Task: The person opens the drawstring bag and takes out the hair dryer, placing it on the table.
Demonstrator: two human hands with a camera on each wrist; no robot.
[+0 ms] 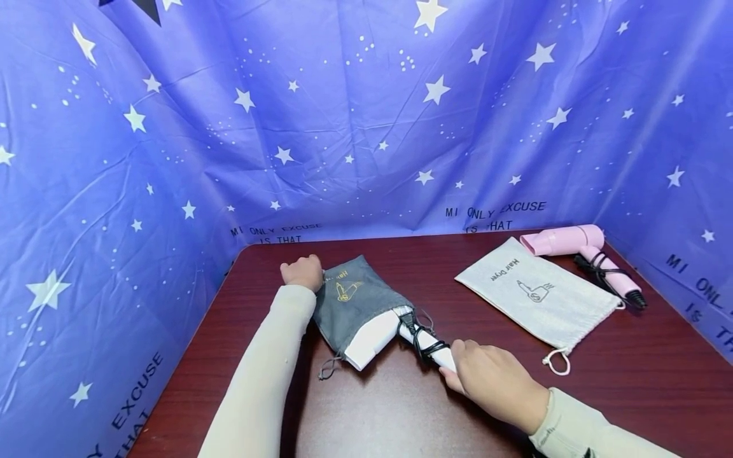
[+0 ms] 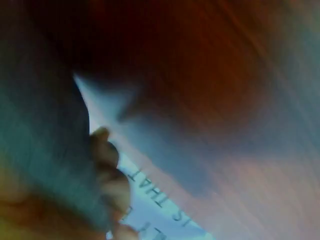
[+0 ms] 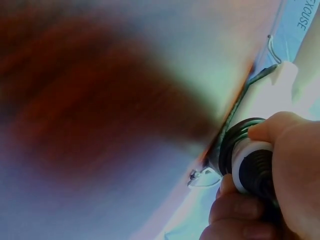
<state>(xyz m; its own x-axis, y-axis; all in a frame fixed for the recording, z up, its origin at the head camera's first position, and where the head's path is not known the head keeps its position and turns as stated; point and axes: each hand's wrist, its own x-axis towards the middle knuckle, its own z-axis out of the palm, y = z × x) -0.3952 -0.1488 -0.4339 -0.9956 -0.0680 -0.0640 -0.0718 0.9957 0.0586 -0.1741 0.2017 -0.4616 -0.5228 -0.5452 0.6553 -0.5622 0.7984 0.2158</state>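
A white hair dryer [image 1: 371,339] sits partly inside a dark grey drawstring pouch [image 1: 375,296], its nozzle and handle sticking out of the mouth. Black cord [image 1: 426,348] is wound round the handle. My right hand [image 1: 497,381] grips the handle near its end; in the right wrist view, thumb and fingers close around the handle's base with its black cord sleeve [image 3: 256,172]. At the pouch's far left edge, my left hand [image 1: 303,273] holds the fabric with curled fingers. The part of the dryer inside the pouch is hidden.
A light grey pouch [image 1: 509,280] printed "Hair Dryer" lies flat at the right. Beyond it, near the table's back right corner, rests a pink hair dryer [image 1: 572,240] with a tied black cord. Blue star-patterned curtains [image 1: 355,127] enclose the dark red wooden table [image 1: 424,416].
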